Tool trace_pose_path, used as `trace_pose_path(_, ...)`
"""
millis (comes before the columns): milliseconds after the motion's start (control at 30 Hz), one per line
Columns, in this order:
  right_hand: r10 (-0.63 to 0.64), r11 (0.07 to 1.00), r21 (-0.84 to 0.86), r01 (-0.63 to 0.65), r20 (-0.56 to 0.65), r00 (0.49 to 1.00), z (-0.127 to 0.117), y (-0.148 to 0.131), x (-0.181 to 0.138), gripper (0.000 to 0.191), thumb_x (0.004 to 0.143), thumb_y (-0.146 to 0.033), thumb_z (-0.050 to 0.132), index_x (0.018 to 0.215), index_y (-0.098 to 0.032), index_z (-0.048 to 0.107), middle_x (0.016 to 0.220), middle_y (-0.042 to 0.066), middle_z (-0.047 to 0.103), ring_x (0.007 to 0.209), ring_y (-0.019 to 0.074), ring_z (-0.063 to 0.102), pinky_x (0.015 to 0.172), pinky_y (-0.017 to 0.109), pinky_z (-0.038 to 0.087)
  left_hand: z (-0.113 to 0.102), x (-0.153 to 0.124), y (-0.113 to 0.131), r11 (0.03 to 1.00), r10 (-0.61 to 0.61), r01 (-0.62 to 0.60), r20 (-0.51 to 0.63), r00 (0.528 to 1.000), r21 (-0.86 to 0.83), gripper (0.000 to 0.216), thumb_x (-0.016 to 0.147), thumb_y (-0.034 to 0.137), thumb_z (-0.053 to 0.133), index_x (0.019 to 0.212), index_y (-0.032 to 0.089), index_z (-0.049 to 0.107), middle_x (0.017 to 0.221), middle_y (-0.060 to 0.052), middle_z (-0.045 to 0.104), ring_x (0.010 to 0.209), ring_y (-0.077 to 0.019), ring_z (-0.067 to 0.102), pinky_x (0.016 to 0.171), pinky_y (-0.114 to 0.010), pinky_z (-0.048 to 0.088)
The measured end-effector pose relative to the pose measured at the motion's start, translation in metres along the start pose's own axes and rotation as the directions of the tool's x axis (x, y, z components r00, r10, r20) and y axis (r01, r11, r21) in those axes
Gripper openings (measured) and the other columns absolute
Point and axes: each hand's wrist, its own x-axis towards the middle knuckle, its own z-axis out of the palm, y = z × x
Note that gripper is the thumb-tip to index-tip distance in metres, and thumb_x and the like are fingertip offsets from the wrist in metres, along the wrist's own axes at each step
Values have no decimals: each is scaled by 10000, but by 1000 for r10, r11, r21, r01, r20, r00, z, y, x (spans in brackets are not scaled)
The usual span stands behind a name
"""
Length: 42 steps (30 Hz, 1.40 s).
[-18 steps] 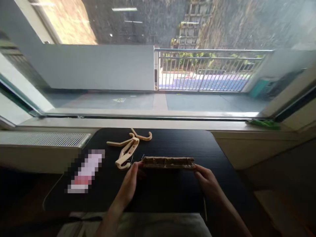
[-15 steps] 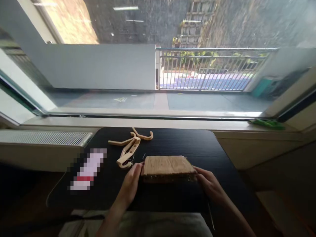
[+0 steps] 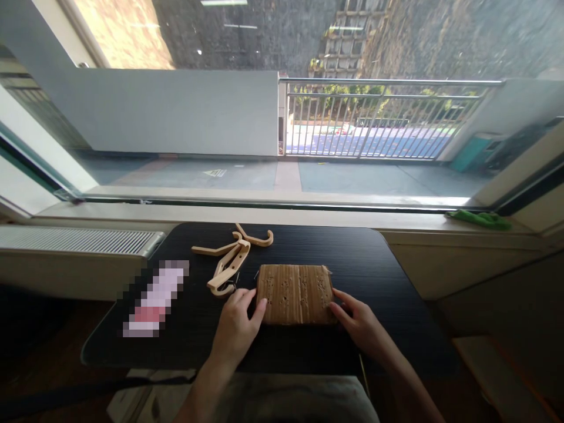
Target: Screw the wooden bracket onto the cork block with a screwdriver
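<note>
Left hand [image 3: 235,326]: fingers [image 3: 261,311] grasp the block's left end, thumb over the top edge. Right hand [image 3: 361,323]: fingers grasp the right end. The cardboard block [image 3: 294,294], its upper face pitted with holes, lies between both hands, over the tabletop [image 3: 321,247]; contact beneath cannot be determined. Step in hand, as judged: steadying and positioning the block. Next move calls for even hold at both ends. Wooden hooks [image 3: 230,271] lie beyond the left hand.
</note>
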Motion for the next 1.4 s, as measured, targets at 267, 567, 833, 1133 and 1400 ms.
trace_pose_path(267, 24, 999, 35, -25, 25, 999, 3, 8, 2, 635, 879, -495, 514, 1393, -124, 533, 666, -12, 630, 572, 169, 590, 575, 299, 464, 4, -2, -3, 997, 48, -48, 8, 999, 62, 431, 935, 464, 445, 1062, 142, 702, 940, -107, 730, 917, -265, 699, 855, -402, 555)
trace_pose_path(567, 21, 1000, -2, -21, -19, 1000, 2, 7, 8, 639, 881, -537, 513, 1360, -118, 569, 832, 69, 713, 741, 236, 656, 682, 347, 514, 13, 0, -7, 994, 63, -58, -60, 996, 90, 427, 928, 446, 460, 1066, 125, 704, 924, -113, 737, 914, -283, 701, 857, -441, 556)
trace_pose_path(833, -83, 996, -14, 83, -1, 997, -2, -4, 12, 499, 864, -438, 559, 1262, -157, 665, 754, 15, 701, 766, 217, 649, 759, 323, 506, 4, 6, 1, 993, 48, -56, -81, 996, -106, 366, 886, 425, 525, 1067, 160, 702, 990, -92, 735, 938, -244, 699, 839, -359, 570)
trace_pose_path(1133, -153, 986, 39, 161, -163, 975, -14, 0, 17, 445, 863, -382, 539, 1202, -144, 701, 973, 80, 768, 961, 259, 677, 957, 391, 473, -9, 12, 3, 865, -24, 32, 22, 999, -501, 452, 936, 396, 371, 1126, 129, 682, 1071, -115, 744, 1006, -244, 693, 923, -379, 559)
trace_pose_path(1400, -147, 986, 52, 157, -171, 974, -9, 5, 9, 371, 816, -355, 543, 1044, -179, 777, 1084, 100, 759, 1049, 291, 682, 972, 435, 502, -4, 7, 4, 926, 13, -6, 18, 1000, -377, 491, 936, 507, 419, 1123, 132, 673, 1284, -152, 664, 1239, -285, 596, 1084, -445, 460)
